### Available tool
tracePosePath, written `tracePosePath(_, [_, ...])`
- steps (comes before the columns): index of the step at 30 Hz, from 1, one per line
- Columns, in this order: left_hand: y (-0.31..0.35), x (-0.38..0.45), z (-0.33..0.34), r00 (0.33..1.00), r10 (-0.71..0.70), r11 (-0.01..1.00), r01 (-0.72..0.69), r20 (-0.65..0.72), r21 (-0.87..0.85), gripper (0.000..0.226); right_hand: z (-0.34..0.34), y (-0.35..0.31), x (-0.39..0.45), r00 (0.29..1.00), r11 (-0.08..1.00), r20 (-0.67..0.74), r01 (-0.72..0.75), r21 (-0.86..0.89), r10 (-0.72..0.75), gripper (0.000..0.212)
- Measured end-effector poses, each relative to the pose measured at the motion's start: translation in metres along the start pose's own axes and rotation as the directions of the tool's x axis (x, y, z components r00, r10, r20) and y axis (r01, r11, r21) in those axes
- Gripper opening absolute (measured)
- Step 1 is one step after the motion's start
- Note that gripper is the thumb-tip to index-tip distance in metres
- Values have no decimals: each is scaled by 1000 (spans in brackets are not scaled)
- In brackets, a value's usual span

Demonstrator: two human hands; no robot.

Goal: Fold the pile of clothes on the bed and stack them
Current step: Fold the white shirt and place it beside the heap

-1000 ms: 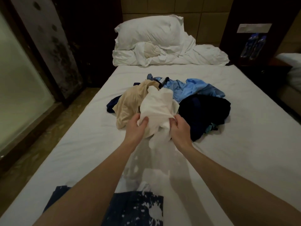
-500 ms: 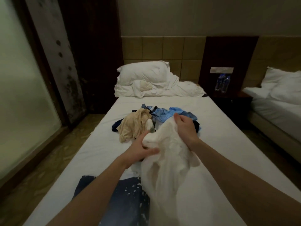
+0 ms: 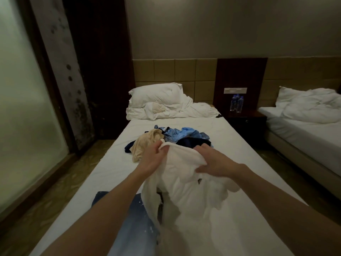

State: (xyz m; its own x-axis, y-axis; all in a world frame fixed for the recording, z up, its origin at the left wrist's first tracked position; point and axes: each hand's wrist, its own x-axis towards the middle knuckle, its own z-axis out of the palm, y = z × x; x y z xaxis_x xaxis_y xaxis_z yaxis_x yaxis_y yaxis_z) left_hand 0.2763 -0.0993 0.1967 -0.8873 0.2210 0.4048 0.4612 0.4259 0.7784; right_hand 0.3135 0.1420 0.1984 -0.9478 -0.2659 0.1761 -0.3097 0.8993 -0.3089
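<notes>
Holding: white garment [image 3: 186, 174], lifted above near half of bed [image 3: 230, 137]
Left hand [image 3: 152, 159]: pinches its top edge
Right hand [image 3: 215, 163]: fingers curled into the cloth
Pile [image 3: 171, 139]: mid-bed, far of hands

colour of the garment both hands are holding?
White, plain. The garment shows best in the head view, gripped by left hand and right hand.

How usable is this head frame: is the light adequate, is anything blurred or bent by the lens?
Head view: dim, warm-green room light; the white garment and both hands' grip on it read clearly, left hand, right hand. Near forearms and the blue denim look soft. Wide-angle lens bows the left glass wall.
</notes>
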Motion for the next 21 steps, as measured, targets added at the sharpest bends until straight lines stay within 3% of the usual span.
tracePosePath(2, [4,0,-5,986,102,968,-129,133,217,37,-1,12,-7,994,999,-104,-38,14,40,31])
tracePosePath(4, [-3,1,-11,943,75,804,-250,326,539,60,-10,18,-13,979,994,-179,-86,64,96,18])
tracePosePath(5, [-8,0,-13,932,53,721,-285,359,632,60,-16,20,-15,973,992,-199,-102,73,115,18])
tracePosePath(9, [-28,4,-14,962,-16,695,-184,272,695,31,-33,20,-12,963,983,-217,-138,118,161,19])
tracePosePath(10, [-32,5,-13,960,-37,707,-171,278,687,37,-35,18,-8,959,981,-228,-137,139,166,18])
tracePosePath(12, [-32,8,-6,931,-59,796,-173,360,580,72,-38,6,1,950,966,-252,-131,225,187,16])
tracePosePath(14, [-14,5,8,910,-9,939,-134,414,316,105,-38,-12,11,943,937,-269,-100,334,197,13])
tracePosePath(15, [-3,4,17,910,40,979,-118,414,167,109,-37,-22,17,948,923,-257,-82,375,188,14])
tracePosePath(17, [10,5,36,934,144,990,-134,328,-54,92,-31,-40,27,963,902,-212,-64,426,168,16])
tracePosePath(19, [17,6,45,974,163,980,-142,158,-136,56,-18,-44,34,962,855,-182,-84,512,204,21])
tracePosePath(21, [22,6,41,993,114,982,-113,-3,-152,40,-2,-36,30,956,751,-150,-95,653,252,53])
